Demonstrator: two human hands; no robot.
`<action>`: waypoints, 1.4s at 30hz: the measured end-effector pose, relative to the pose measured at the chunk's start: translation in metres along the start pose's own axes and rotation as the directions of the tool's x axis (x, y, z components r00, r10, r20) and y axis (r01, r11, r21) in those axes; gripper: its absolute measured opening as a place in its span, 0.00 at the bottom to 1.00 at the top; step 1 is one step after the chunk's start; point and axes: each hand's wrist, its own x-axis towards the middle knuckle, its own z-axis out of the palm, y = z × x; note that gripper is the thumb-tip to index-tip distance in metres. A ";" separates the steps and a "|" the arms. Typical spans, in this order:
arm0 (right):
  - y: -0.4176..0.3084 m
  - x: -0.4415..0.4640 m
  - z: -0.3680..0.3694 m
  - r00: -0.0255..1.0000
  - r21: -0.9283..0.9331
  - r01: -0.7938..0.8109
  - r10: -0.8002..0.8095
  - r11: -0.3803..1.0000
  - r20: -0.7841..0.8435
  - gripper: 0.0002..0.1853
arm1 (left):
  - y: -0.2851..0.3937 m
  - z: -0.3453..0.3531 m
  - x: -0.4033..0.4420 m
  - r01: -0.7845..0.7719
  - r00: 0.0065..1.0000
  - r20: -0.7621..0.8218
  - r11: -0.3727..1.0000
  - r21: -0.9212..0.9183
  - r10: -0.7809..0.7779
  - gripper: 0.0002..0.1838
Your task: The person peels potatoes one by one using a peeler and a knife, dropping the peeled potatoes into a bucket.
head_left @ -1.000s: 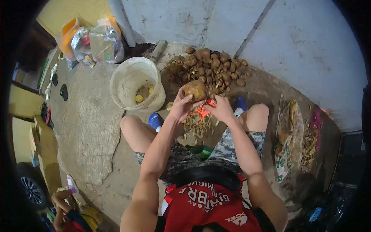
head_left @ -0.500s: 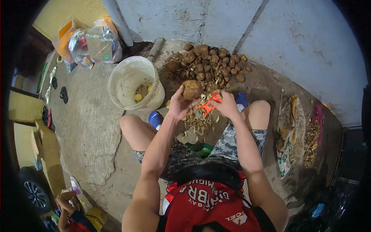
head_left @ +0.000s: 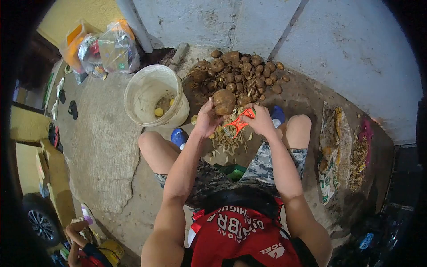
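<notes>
My left hand (head_left: 206,119) is closed around a large brown potato (head_left: 224,102), its thumb up along the near left side. My right hand (head_left: 262,120) grips an orange-red peeler (head_left: 240,123), which points down and left, a little apart from the potato. Thin pale peelings (head_left: 227,146) lie scattered on the ground between my feet, below both hands. Just beyond, a heap of dirty brown potatoes (head_left: 244,73) rests by the wall. To the left stands a whitish bucket (head_left: 130,111) with a few yellow peeled pieces (head_left: 159,112) at its bottom.
Plastic bags (head_left: 109,51) of mixed items sit by the wall at upper left. Worn sacks (head_left: 334,151) lie on the right, beside a pile of scraps (head_left: 359,162). Another person (head_left: 84,249) is at lower left, near a car wheel (head_left: 42,220).
The potato in my left hand has been turned, so a browner face shows instead of a yellowish one. My right hand and the peeler have barely moved.
</notes>
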 end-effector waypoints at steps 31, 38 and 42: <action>0.020 0.030 -0.020 0.974 0.343 0.168 -0.102 0.924 -0.203 0.27 | 0.009 0.026 -0.014 -0.379 0.887 0.237 0.330 0.864 0.397 0.36; 0.032 0.034 -0.023 0.956 0.348 0.206 -0.112 0.915 -0.271 0.24 | -0.002 0.000 -0.001 -0.305 0.952 0.197 0.806 0.507 0.236 0.36; 0.030 0.032 -0.024 0.970 0.489 0.182 -0.076 0.853 -0.229 0.24 | -0.002 0.004 0.000 -0.174 0.973 0.190 0.956 0.238 0.129 0.36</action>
